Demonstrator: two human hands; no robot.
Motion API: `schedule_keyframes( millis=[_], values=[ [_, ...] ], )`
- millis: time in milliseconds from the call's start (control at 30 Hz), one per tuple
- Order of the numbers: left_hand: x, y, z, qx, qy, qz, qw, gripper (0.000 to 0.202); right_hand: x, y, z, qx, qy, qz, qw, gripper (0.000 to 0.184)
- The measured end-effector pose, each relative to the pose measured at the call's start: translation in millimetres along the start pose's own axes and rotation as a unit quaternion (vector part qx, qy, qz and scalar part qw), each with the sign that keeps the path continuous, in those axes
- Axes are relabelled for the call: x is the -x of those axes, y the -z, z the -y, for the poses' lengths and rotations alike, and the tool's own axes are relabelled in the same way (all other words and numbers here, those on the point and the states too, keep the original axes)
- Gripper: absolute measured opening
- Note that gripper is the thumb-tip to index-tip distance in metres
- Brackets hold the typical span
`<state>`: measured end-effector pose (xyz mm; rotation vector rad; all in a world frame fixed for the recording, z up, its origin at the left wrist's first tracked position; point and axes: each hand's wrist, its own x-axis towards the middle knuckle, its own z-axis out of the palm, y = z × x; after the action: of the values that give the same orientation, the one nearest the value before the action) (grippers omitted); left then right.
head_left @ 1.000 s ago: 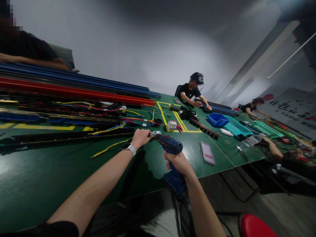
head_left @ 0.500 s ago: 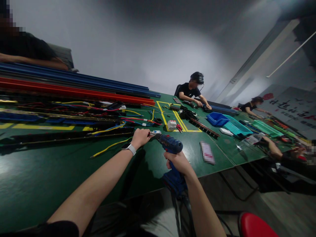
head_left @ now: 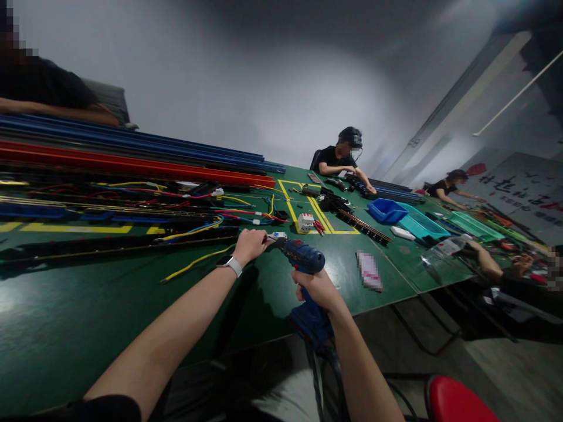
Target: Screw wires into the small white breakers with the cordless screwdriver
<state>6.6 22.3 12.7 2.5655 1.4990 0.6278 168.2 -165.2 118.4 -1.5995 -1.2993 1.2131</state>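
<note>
The blue power drill [head_left: 303, 257] was just below the centre of the frame, its nose pointing left towards a small white-and-blue part [head_left: 278, 235]. The right hand [head_left: 320, 287] had its fingers wrapped around the drill's grip. The left hand [head_left: 251, 245] was bent close by the drill's tip, its fingertips drawn in; whether they gripped the part could not be told. A watch [head_left: 233, 266] circled the left wrist. A yellow wire [head_left: 193, 264] lay left of that hand on the green table [head_left: 79, 328]. Just above the drill stood a white block [head_left: 305, 223], with a red piece [head_left: 319, 227] beside it. Right of centre sat a blue bin [head_left: 387, 211], near a co-worker [head_left: 336, 158] in black. Red rails [head_left: 132, 165] stretched across the left of the frame.
</note>
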Motion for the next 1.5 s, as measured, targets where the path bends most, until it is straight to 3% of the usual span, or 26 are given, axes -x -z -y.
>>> schedule_keyframes(
  millis=[767,1000,1500],
  values=[
    [1.4,3.7,-2.4,-0.02,-0.003,0.008,1.0,0.041,0.3,-0.2,-0.4,-0.011,0.004,-0.005,1.0,0.01],
    [0.6,1.5,-1.6,-0.032,-0.02,0.01,0.999,0.039,1.8,-2.4,0.7,0.02,-0.031,-0.007,0.999,0.008],
    [1.3,3.5,-3.6,-0.026,-0.006,0.009,1.0,0.037,1.2,-1.8,-0.1,0.009,-0.006,-0.013,1.0,0.011]
  ],
)
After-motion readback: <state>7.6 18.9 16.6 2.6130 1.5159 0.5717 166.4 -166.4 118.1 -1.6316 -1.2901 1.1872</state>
